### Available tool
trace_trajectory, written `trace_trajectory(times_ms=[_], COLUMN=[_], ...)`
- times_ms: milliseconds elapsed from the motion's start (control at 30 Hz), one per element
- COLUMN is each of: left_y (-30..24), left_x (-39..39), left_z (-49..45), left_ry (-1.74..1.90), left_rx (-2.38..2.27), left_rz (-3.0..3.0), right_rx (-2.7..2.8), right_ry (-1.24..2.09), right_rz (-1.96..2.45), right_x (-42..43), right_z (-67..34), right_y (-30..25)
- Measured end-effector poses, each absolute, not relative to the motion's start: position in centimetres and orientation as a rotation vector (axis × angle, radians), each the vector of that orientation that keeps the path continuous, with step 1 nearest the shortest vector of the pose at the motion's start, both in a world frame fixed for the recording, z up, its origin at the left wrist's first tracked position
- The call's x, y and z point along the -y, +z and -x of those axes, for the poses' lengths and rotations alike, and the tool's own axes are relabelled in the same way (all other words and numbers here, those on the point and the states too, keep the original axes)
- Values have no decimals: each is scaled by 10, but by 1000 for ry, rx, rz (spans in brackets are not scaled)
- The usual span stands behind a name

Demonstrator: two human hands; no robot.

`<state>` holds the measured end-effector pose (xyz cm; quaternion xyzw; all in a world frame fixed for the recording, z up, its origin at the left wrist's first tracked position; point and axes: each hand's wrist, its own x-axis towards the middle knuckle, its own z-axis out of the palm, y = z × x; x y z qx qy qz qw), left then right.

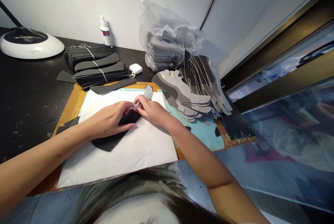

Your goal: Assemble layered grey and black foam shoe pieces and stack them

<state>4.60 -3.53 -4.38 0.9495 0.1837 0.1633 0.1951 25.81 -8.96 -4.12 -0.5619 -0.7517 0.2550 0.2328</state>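
A dark shoe-upper piece (109, 143) lies at a slant on a white sheet (146, 149). A light grey strip (149, 92) shows at its far end, just past my fingers. My left hand (112, 117) rests over the dark piece, its thumb along the surface and its curled fingers at the upper edge. From the other side, my right hand (152, 111) pinches where the grey strip meets the dark piece. The fingertips of both hands nearly touch there, and they hide the join itself.
Bundles of dark cut pieces (101, 74) lie at the back left, near a white bottle (105, 32) and white lamp base (31, 46). A small white case (136, 68) sits behind. Stacked grey shoe uppers (182, 90) and a plastic bag (167, 39) stand right.
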Motion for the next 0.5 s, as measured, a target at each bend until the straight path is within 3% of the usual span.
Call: trace_trajectory(times_ms=[300, 500], left_y=[-46, -51], left_x=[30, 28], left_z=[-48, -48], left_ry=[390, 603], left_rx=[-395, -188], left_rz=[-2826, -3025], right_rx=[2216, 2145], right_ry=[476, 618], right_rz=[1547, 1494], right_x=[93, 90], right_z=[-256, -262], right_y=[-43, -44])
